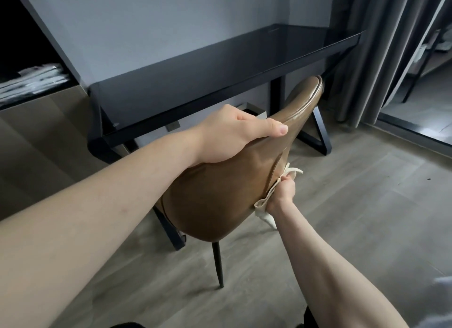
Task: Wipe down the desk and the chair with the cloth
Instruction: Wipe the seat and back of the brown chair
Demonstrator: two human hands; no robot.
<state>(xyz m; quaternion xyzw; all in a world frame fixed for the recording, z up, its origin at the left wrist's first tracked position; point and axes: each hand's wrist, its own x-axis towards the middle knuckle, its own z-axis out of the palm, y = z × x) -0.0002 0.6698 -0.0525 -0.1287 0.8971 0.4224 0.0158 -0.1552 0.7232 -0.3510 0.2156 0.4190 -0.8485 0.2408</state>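
At frame centre, the left hand (pixel 227 131) grips the brown leather chair's (pixel 215 195) top edge; lower right, the right hand (pixel 281 193) clutches the cream cloth (pixel 265 211) against its side seam.

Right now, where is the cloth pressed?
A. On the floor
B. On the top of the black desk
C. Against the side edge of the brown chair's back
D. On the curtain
C: the right hand grips the cream cloth and holds it against the side edge of the brown chair, while the left hand grips the chair's top.
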